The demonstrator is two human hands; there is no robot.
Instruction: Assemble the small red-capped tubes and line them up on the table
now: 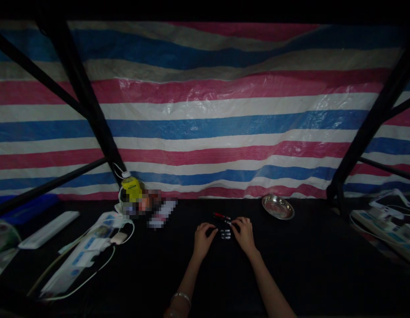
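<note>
Forearms (269, 282) bracket tabletop (225, 274), hands (203, 240) (244, 235) flanking shiny pieces (225, 234).

- Here's the left hand (203, 240), fingers curled beside small shiny cylinders (225, 234); right hand (244, 234) on their other side!
- Slim red object (221, 216) just beyond the fingertips.
- Round metal dish (278, 207), right of the right hand.

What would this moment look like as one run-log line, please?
left hand: left of shiny pieces, grip unclear; right hand: right of them, grip unclear; red item: beyond; metal dish: back right; yellow bottle: back left
</note>
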